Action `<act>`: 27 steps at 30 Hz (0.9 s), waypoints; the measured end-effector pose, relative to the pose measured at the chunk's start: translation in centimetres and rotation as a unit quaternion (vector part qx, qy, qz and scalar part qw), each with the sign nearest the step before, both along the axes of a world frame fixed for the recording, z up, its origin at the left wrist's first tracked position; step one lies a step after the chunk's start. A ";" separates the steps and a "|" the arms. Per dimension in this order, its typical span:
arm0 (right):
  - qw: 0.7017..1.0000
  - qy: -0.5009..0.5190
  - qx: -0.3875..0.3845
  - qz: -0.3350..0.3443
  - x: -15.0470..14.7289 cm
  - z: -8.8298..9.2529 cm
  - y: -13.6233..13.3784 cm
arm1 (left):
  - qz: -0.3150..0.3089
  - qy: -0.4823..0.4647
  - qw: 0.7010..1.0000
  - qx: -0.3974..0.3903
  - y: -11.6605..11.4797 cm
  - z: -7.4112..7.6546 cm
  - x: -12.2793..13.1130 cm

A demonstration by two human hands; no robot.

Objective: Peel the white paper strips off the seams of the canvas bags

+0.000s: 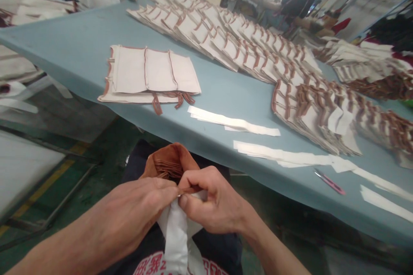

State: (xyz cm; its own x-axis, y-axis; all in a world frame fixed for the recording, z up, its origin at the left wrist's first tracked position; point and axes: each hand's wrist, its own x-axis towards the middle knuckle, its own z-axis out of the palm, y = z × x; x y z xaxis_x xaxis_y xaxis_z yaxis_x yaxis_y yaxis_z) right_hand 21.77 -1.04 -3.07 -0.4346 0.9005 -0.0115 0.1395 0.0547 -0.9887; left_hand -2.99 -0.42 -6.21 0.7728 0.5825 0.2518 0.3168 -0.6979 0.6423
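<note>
Over my lap, my left hand (151, 197) and my right hand (206, 197) meet with their fingers closed. My right thumb and forefinger pinch the upper end of a white fabric strip (177, 232), which hangs down toward me. My left fingertips press at the same spot, and what lies under them is hidden. Just beyond the hands is a brown, suede-like bundle (183, 157) with several thin folded layers showing inside. Its lower part is covered by my hands, so I cannot tell how the strip joins it.
A blue-covered table (222, 90) stands ahead. On it lie stitched cream panels (161, 68) with brown trim, long overlapping rows of similar pieces (219, 30), loose white strips (232, 123) and pink-handled thread snips (331, 181). At the left is a pale bench (29, 167).
</note>
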 end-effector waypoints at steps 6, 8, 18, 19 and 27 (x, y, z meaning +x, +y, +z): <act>0.976 0.111 -0.188 0.015 0.5 -1.0 -0.4 | -0.018 -0.032 0.992 0.117 0.7 1.3 1.6; 0.972 0.116 -0.206 0.005 0.3 -1.2 -0.3 | -0.018 -0.018 0.991 0.134 0.9 1.0 1.8; 0.990 0.039 -0.129 -0.050 0.7 -1.2 -1.0 | 0.016 -0.035 0.998 -0.055 0.7 1.6 1.6; 0.994 0.019 -0.091 -0.052 0.8 -0.8 -1.2 | 0.013 -0.026 0.996 -0.084 0.8 2.1 1.6; 0.991 -0.048 0.106 -0.071 0.4 0.7 -2.6 | -0.048 -0.042 0.998 0.028 1.7 1.7 2.3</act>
State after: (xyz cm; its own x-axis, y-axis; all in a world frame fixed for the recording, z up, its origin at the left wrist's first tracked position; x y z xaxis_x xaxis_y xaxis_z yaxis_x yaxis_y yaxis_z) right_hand 22.17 -3.61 -2.36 -0.3087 0.9393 0.1494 0.2529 0.2325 -0.9391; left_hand -0.74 1.31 -4.54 0.7991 0.4899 0.3483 0.1933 -0.7581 0.6228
